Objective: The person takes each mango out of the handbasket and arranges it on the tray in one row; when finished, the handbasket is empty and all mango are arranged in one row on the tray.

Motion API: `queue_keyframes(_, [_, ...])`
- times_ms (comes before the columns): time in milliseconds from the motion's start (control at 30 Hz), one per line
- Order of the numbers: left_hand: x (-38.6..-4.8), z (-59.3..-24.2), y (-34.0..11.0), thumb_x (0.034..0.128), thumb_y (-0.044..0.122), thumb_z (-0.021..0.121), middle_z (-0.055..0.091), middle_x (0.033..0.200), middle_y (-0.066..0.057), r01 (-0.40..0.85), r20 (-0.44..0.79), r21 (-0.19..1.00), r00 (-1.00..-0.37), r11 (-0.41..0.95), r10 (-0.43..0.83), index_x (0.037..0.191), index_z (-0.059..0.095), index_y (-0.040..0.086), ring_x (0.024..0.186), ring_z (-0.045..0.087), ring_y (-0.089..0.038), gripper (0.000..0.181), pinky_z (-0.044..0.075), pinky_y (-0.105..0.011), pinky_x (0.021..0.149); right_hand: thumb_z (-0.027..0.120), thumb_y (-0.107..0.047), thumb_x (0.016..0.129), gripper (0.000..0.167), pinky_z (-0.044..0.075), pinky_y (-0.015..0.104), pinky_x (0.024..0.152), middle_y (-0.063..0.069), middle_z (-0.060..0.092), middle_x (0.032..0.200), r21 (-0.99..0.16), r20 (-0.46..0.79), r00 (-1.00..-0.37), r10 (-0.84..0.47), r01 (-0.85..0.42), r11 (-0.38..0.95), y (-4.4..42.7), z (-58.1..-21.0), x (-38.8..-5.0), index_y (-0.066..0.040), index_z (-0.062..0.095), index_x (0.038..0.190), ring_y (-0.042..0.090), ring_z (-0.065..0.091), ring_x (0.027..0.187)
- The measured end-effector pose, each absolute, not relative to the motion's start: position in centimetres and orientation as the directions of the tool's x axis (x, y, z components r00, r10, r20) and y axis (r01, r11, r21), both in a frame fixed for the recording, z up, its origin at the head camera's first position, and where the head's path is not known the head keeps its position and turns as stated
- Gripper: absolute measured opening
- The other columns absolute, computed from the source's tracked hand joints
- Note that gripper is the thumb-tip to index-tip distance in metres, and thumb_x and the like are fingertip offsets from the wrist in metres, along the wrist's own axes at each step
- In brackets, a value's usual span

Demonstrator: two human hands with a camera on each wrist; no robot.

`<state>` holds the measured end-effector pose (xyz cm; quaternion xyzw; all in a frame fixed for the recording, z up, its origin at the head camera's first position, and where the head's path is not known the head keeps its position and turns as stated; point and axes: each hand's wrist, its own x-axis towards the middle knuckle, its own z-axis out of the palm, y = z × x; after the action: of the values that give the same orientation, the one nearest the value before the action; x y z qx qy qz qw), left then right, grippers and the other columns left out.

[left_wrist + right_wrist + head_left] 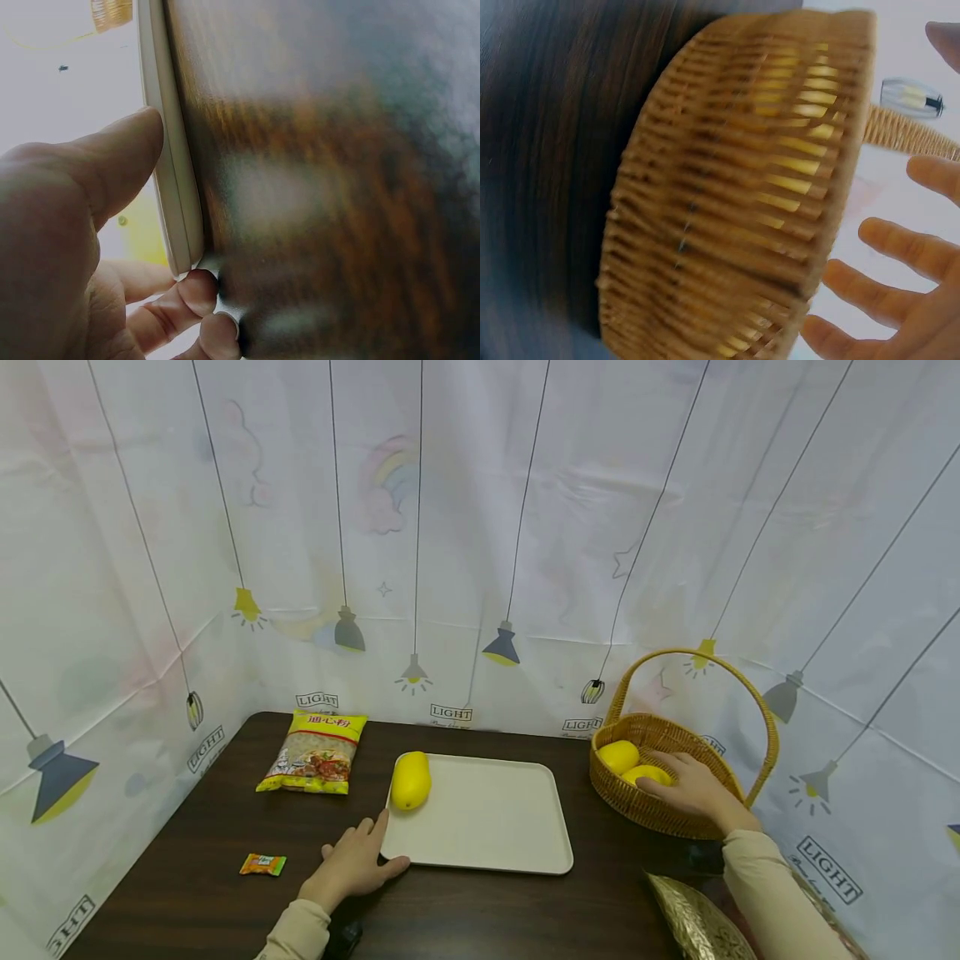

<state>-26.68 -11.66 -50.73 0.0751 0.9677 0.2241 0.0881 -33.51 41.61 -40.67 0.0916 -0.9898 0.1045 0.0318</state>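
In the head view, a wicker basket [645, 810] stands at the right with yellow fruits [619, 757] inside. The right hand [693, 789] is over the basket, its spread fingers at the nearer yellow fruit [648, 774]; whether it touches the fruit is unclear. In the right wrist view, that hand [907, 300] has its fingers extended beside the basket rim [855, 150]. The left hand [354, 860] rests at the left front corner of a white tray [487, 818], thumb and fingers along its edge [169, 165]. A yellow fruit [411, 781] lies at the tray's left side.
Behind the left hand lies a yellow food packet [315, 753], and a small orange-green wrapped item [262, 864] sits to its left. A gold leaf-shaped object [701, 918] is at the front right, near the right sleeve. A patterned curtain [480, 527] surrounds the dark table [480, 910].
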Motion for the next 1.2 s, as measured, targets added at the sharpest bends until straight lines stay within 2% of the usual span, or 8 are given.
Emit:
queue_keyframes(233, [-26.6, -50.6, -11.7, 0.0879, 0.066, 0.064, 0.049, 0.146, -0.019, 0.105, -0.139, 0.447, -0.973, 0.889, 0.184, 0.158, 0.032, 0.010, 0.124, 0.053, -0.040, 0.095, 0.036, -0.078, 0.092, 0.055, -0.059, 0.096, 0.083, 0.039, 0.072, 0.099, 0.044, 0.043, 0.142, -0.205, 0.046, -0.989, -0.141, -0.147, 0.968, 43.3, -41.5, -33.8, 0.006, 0.044, 0.147, 0.062, 0.042, 0.129])
queue_keyframes(700, [-26.8, -50.9, -11.7, 0.0876, 0.067, 0.064, 0.051, 0.143, -0.017, 0.106, -0.138, 0.443, -0.973, 0.890, 0.185, 0.159, 0.032, 0.011, 0.120, 0.054, -0.037, 0.096, 0.037, -0.075, 0.089, 0.049, -0.062, 0.097, 0.084, 0.036, 0.074, 0.100, 0.041, 0.046, 0.143, -0.215, 0.004, -0.992, -0.125, -0.123, 0.969, 44.2, -43.1, -35.3, 0.005, 0.045, 0.147, 0.063, 0.039, 0.132])
queue_keyframes(867, [-26.7, -50.8, -11.8, 0.0876, 0.066, 0.064, 0.051, 0.142, -0.017, 0.103, -0.133, 0.442, -0.975, 0.891, 0.179, 0.158, 0.033, 0.011, 0.119, 0.055, -0.037, 0.095, 0.038, -0.074, 0.088, 0.044, -0.070, 0.096, 0.090, 0.035, 0.081, 0.093, 0.039, 0.040, 0.148, -0.198, -0.061, -0.994, -0.087, -0.073, 0.977, 43.9, -43.1, -36.1, 0.002, 0.041, 0.150, 0.064, 0.036, 0.134])
queue_keyframes(1000, [-26.7, -50.7, -11.7, 0.0880, 0.066, 0.064, 0.052, 0.142, -0.017, 0.101, -0.135, 0.446, -0.975, 0.889, 0.178, 0.158, 0.032, 0.011, 0.119, 0.055, -0.037, 0.095, 0.038, -0.074, 0.088, 0.043, -0.073, 0.094, 0.093, 0.037, 0.080, 0.085, 0.039, 0.040, 0.149, -0.182, -0.099, -0.993, -0.059, -0.040, 0.982, 43.6, -43.1, -36.6, 0.000, 0.041, 0.151, 0.063, 0.040, 0.132])
queue_keyframes(1200, [-26.5, -50.5, -11.7, 0.0888, 0.064, 0.064, 0.051, 0.143, -0.018, 0.096, -0.144, 0.459, -0.973, 0.883, 0.180, 0.159, 0.032, 0.011, 0.121, 0.054, -0.038, 0.094, 0.037, -0.075, 0.090, 0.042, -0.073, 0.095, 0.093, 0.024, 0.089, 0.090, 0.039, 0.037, 0.150, -0.192, -0.129, -0.991, -0.040, -0.015, 0.981, 43.4, -43.4, -37.0, 0.000, 0.040, 0.151, 0.064, 0.037, 0.134])
